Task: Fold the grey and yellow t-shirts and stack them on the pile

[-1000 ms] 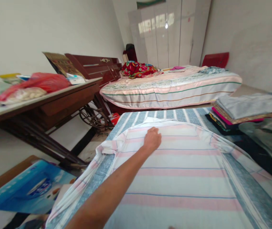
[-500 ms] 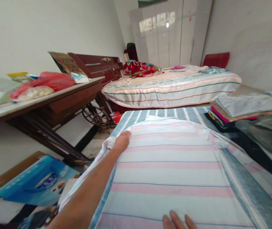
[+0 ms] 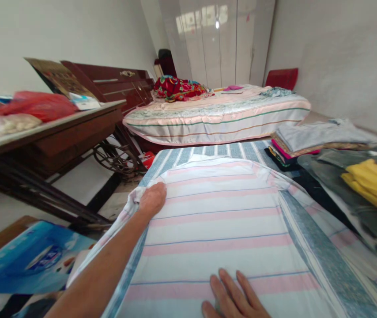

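A pink and white striped shirt [image 3: 221, 221] lies spread flat, back up, on a blue and white striped sheet [image 3: 195, 154]. My left hand [image 3: 152, 199] rests on the shirt's left shoulder, fingers curled at the sleeve seam. The left sleeve [image 3: 122, 221] hangs over the bed's edge. My right hand [image 3: 233, 297] lies flat on the shirt's lower part, fingers stretched out, holding nothing.
Folded clothes [image 3: 314, 137] and a yellow cloth [image 3: 374, 181] are piled at the right. A dark wooden table [image 3: 52, 137] with a red bag [image 3: 32, 106] stands at the left. A blue box [image 3: 26, 260] sits low left. Another bed [image 3: 215, 115] and wardrobe [image 3: 221, 39] lie beyond.
My left hand slid from the collar area out to the shirt's left shoulder. My right hand came into view and spread flat on the shirt's lower part. The view shifted right.
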Available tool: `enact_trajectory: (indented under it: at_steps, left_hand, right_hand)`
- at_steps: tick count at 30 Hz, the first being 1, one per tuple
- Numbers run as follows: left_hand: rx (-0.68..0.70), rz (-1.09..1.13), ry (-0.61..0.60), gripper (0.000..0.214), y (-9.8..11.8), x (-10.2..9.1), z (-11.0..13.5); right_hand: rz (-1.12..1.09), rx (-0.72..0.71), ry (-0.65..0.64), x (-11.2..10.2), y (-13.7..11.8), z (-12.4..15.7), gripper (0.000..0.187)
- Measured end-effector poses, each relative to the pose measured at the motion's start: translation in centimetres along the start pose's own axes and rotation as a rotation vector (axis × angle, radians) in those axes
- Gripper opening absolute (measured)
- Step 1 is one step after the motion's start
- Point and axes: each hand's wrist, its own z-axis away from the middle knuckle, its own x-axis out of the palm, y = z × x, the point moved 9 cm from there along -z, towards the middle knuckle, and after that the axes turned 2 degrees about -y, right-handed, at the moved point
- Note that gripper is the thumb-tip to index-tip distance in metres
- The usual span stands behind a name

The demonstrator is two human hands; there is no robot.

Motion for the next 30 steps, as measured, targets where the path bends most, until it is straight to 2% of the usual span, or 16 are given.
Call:
enact_trajectory:
  at_steps: [2, 5, 8, 10, 12, 16, 20, 24, 27, 30]
  left_hand:
    - [-0.035, -0.025, 0.039, 0.038, 0.0, -0.9, 0.5]
    - [0.002, -0.029, 0.080, 0.040, 1.9, -1.8, 1.6]
    - [0.091, 0.008, 0.021, 0.044, 4.2, -0.7, 3.3]
    - [0.094, 0.016, -0.031, 0.047, 4.5, 0.5, 4.2]
    - [0.082, 0.015, -0.085, 0.047, 4.5, 1.2, 4.6]
    - [0.039, 0.010, -0.128, 0.052, 5.0, 0.3, 4.9]
    - [0.030, -0.002, -0.127, 0.054, 6.5, -1.1, 6.5]
    - [-0.019, 0.026, -0.202, 0.054, 6.3, -0.5, 8.0]
    - [-0.026, 0.031, -0.186, 0.053, 6.5, -1.2, 8.7]
    - [0.029, 0.019, -0.111, 0.053, 7.9, -2.8, 10.5]
  right_hand:
    - [0.005, -0.022, -0.022, -0.5, 0.4, -0.8, 0.021]
    - [0.001, -0.113, -0.109, -1.1, 0.5, -1.8, 0.022]
    - [0.003, -0.101, -0.104, -1.4, 0.8, -1.9, 0.023]
    - [0.008, -0.058, -0.060, -1.5, 1.0, -1.8, 0.023]
    - [0.000, -0.044, -0.085, -1.3, 1.1, -1.7, 0.024]
    - [-0.098, -0.070, -0.394, -0.3, 1.3, -1.5, 0.032]
    - [-0.263, -0.054, -0.644, -0.7, 1.8, -1.8, 0.046]
    - [-0.450, 0.021, -0.785, -2.0, 2.2, -3.1, 0.076]
    - [-0.524, 0.086, -0.854, -2.9, 2.3, -3.9, 0.074]
    - [-0.554, 0.129, -0.892, -3.4, 2.3, -4.1, 0.073]
